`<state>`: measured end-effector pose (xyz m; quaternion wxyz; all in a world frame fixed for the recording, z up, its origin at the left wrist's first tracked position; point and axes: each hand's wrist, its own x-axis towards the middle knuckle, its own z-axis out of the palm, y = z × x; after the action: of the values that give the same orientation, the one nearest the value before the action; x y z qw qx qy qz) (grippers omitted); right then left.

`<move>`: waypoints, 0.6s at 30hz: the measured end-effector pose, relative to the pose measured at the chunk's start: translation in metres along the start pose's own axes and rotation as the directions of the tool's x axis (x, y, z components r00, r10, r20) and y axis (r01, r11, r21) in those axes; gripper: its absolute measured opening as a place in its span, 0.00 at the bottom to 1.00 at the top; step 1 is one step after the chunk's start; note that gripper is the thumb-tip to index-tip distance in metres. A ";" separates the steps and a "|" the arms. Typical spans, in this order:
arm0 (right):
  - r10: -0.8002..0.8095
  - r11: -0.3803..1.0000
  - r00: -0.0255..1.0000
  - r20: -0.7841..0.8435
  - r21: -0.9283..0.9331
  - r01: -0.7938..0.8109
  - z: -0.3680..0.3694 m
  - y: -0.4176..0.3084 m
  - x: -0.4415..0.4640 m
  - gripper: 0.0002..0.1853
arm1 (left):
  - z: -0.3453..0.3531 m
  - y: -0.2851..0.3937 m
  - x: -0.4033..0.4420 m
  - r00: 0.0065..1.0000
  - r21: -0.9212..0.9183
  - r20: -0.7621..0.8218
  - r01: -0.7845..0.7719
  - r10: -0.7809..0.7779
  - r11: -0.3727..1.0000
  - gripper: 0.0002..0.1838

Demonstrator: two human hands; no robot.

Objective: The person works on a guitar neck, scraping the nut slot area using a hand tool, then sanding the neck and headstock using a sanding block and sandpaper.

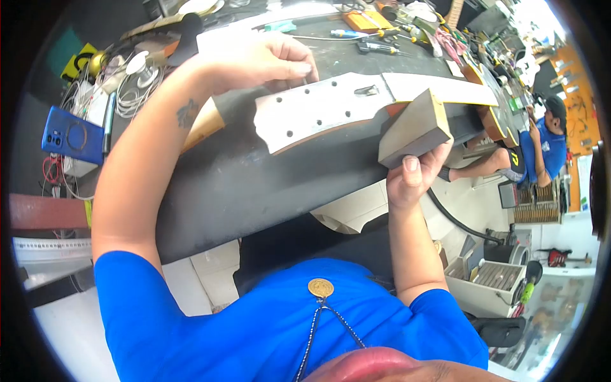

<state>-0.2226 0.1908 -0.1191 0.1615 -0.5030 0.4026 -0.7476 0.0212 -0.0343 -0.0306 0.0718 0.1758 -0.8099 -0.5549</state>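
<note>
A guitar headstock (328,108) with a pale white face, several round holes and a small slot lies over the dark bench. Its neck (439,89) runs off to the right, towards the edge of a guitar body (499,127). My left hand (283,63) is just beyond the headstock's far left edge, fingers curled and thumb pressed in; whatever they may hold is hidden. In my right hand (417,178) is a grey-beige rectangular block (417,130), gripped from below. The block is tilted up in front of the neck and covers part of it.
Screwdrivers (375,48) and an orange box (366,20) lie at the back of the bench. On the left are a blue phone (73,135) and coiled white cable (137,89). Another person (544,143) sits at the right. A box of flat pieces (487,280) stands below right.
</note>
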 end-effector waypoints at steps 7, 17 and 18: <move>0.013 0.998 0.999 0.048 0.058 -0.016 0.001 -0.003 0.000 0.49 | 0.017 0.002 0.006 0.998 -0.173 0.042 -0.033 0.041 0.984 0.16; -0.050 0.998 0.996 0.079 0.037 0.047 -0.002 -0.005 0.002 0.41 | 0.017 -0.025 0.015 0.989 -0.387 0.057 0.146 -0.135 0.910 0.15; -0.047 0.998 0.996 0.073 0.042 0.044 -0.002 -0.006 0.001 0.41 | 0.019 -0.023 0.014 0.990 -0.401 0.068 0.141 -0.124 0.905 0.15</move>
<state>-0.2241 0.1947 -0.1140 0.1692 -0.5361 0.3697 -0.7398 0.0066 -0.0298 -0.0599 0.0519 0.2003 -0.6652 -0.7175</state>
